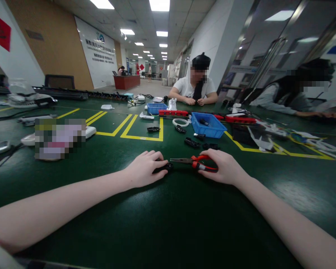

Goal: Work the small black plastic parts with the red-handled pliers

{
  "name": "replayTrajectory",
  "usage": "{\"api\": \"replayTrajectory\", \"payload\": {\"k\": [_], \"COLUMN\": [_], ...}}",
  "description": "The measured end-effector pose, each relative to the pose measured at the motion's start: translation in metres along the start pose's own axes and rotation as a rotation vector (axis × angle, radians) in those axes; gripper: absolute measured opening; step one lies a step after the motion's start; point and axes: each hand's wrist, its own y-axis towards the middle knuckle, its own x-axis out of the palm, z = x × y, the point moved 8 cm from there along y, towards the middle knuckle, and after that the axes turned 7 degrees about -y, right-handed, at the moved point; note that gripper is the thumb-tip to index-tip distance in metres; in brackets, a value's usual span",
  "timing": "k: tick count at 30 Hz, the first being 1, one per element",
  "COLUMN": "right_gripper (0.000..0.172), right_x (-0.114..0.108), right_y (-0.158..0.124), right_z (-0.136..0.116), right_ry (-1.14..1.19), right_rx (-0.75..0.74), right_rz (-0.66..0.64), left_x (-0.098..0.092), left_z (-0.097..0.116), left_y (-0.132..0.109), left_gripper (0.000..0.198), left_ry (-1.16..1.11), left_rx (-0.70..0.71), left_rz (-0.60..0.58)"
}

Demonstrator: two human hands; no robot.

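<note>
My left hand [147, 168] is closed around a small black part [169, 166], most of it hidden by the fingers. In my right hand [225, 166] are long-nose pliers [194, 161] with red and black handles. Their jaws point left, and the tip lies close by the black part; whether they touch I cannot tell. Just beyond the pliers, several similar black parts lie on the green table, among them one black part [192, 142] and another [211, 146].
A blue bin [208, 125] with black pieces inside stands ahead, near a roll of white tape or cable [180, 122]. Red strips [173, 113] and a smaller blue bin [156, 108] lie farther back. Co-workers sit opposite [194, 91] and at the right [285, 93].
</note>
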Motion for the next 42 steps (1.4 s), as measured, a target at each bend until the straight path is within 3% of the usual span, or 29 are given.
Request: {"api": "replayTrajectory", "payload": {"k": [25,42], "right_gripper": [0.043,0.042], "right_x": [0.003,0.002], "right_y": [0.002,0.003], "right_z": [-0.014,-0.015], "right_ry": [-0.003,-0.051], "right_rx": [-0.083,-0.064], "right_rz": [-0.032,-0.018], "left_x": [0.001,0.000], "left_z": [-0.005,-0.006], "left_y": [-0.001,0.000], "left_gripper": [0.034,0.027], "left_ry": [-0.027,-0.069], "left_rx": [-0.025,-0.048], "left_rz": [0.006,0.006]}}
